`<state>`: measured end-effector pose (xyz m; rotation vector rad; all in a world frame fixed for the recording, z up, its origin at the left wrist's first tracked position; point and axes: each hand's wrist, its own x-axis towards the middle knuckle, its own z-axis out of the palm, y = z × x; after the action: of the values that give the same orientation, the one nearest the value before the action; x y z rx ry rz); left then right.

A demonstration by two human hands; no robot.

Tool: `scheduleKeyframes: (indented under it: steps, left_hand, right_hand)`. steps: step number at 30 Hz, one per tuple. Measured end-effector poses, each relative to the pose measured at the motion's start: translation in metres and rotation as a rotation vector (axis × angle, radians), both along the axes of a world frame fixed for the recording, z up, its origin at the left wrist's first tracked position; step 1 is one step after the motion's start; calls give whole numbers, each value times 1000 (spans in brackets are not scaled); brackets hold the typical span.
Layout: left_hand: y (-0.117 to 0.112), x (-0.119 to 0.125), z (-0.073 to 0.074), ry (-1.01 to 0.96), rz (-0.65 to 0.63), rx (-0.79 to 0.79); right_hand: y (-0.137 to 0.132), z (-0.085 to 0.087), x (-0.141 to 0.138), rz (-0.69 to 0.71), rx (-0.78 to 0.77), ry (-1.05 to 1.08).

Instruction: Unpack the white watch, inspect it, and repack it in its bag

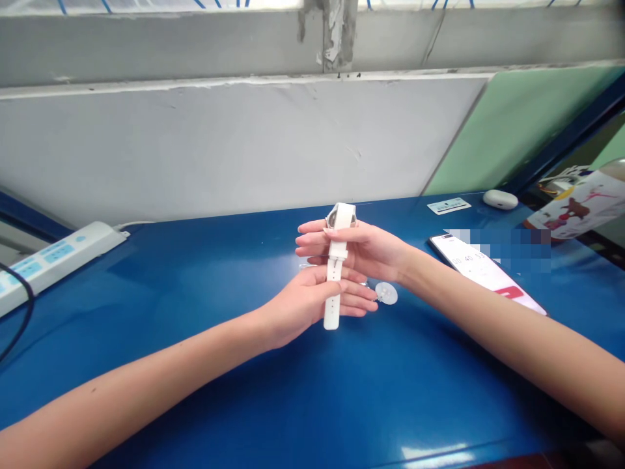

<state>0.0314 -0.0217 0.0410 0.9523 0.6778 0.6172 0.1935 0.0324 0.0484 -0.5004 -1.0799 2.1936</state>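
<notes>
A white wristwatch (pixel 333 312) is held up above the blue table, its strap hanging downward and its case at the top. My left hand (pixel 305 299) grips the lower strap, thumb in front and fingers behind. Higher up, my right hand (pixel 374 244) has its thumb across the strap just below the case, with its fingers behind. Holes show along the strap's lower part, and a buckle sits between the two hands. The watch face is mostly hidden by the strap. Near my left fingertips is a clear round disc-like piece (pixel 387 293).
On the right lies a phone (pixel 481 270) with a lit timer screen. Behind it are a small card (pixel 448 206), a white earbud case (pixel 500 199) and a printed container (pixel 581 202). A white power strip (pixel 58 260) with a black cable is at left. A wall (pixel 219 150) bounds the blue table (pixel 234 417).
</notes>
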Motion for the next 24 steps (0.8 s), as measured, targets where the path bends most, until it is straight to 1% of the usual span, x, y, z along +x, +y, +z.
scheduleKeyframes:
  steps: [3,5,9,14,17,24]
  left_hand:
    - [0,1,1,53,42,13]
    - [0,2,1,51,39,12]
    - [-2,-1,-1,16,-4,-1]
    - [-2,-4,0,14,-105,-22]
    - [-1,-4,1,4,-124,-33]
    - [-2,-3,-1,-13,-147,-41]
  right_hand:
    - [2,-1,2,-1,-30,-25]
    - [3,-1,2,4,-47,-37]
    - [4,-4,1,20,-62,-14]
    - [2,-4,-3,-27,5,6]
    - [0,-3,-5,-37,28,32]
    - [2,-3,-4,1,-13,96]
